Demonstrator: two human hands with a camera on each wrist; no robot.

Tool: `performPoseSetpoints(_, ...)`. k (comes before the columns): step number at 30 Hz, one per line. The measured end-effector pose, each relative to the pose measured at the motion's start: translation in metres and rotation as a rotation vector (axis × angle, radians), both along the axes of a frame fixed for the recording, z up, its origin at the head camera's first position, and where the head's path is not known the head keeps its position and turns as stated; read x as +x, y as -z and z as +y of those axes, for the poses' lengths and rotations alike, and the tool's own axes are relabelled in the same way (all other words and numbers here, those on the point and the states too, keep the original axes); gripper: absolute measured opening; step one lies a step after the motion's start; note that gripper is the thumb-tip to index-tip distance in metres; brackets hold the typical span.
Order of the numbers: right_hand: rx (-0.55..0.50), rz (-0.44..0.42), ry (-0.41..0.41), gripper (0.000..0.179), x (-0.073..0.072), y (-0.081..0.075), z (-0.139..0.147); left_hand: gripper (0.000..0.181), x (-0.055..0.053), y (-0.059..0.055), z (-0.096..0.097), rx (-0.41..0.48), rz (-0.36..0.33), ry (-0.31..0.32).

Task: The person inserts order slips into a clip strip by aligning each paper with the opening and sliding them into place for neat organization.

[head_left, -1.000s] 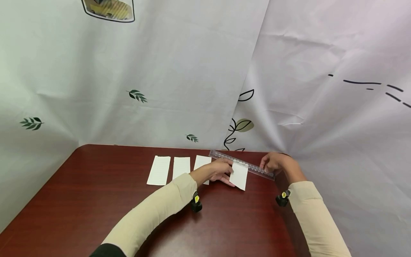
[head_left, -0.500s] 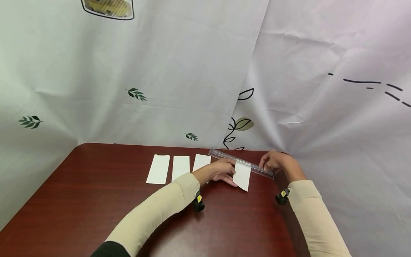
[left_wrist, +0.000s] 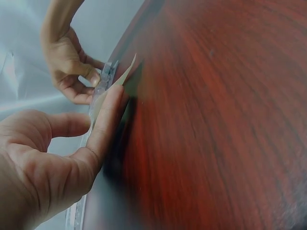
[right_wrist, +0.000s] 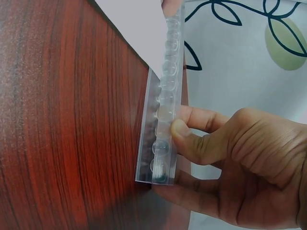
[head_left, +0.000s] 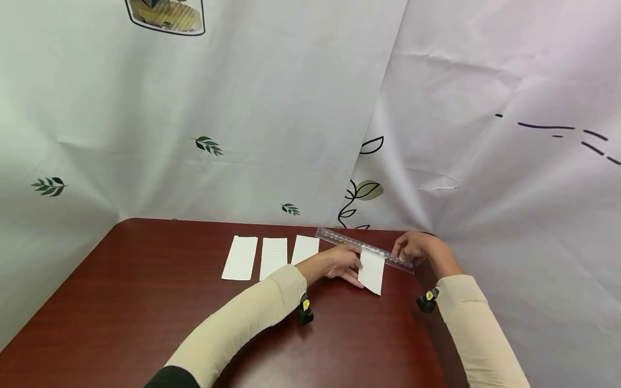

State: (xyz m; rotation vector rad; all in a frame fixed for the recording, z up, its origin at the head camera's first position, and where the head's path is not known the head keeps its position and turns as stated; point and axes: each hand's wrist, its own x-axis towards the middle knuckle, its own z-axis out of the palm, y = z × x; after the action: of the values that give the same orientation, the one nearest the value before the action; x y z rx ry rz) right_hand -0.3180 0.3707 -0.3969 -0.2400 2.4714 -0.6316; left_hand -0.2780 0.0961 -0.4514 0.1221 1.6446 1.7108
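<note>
In the head view my left hand [head_left: 343, 263] holds the left edge of a white paper slip [head_left: 372, 272], whose far end lies under a clear plastic ruler [head_left: 364, 249]. The left wrist view shows the paper slip [left_wrist: 106, 94] lifted a little off the wood, between index finger and thumb. My right hand [head_left: 412, 246] pinches the ruler's right end at the table's far right corner. In the right wrist view the thumb and fingers of the right hand [right_wrist: 225, 175] grip the ruler [right_wrist: 166, 110], with the paper slip [right_wrist: 136, 28] just beyond.
Three more white paper slips [head_left: 274, 257] lie side by side left of my hands on the dark red wooden table [head_left: 145, 302]. White printed cloth [head_left: 291, 108] hangs close behind and to the right of the table.
My left hand and the paper slip have shifted a little to the right along the ruler. The right hand and ruler have stayed put.
</note>
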Motion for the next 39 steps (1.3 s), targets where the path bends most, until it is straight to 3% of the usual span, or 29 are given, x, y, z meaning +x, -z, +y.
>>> performPoseSetpoints(11,0.012,-0.009,0.01,0.024,0.001,-0.001,0.0,0.082,0.008,0.0,0.012,0.023,-0.013,-0.001)
performPoseSetpoints(39,0.031,-0.029,0.025,0.025,-0.004,-0.001,0.002,0.073,0.004,0.003,0.026,0.046,-0.041,0.016)
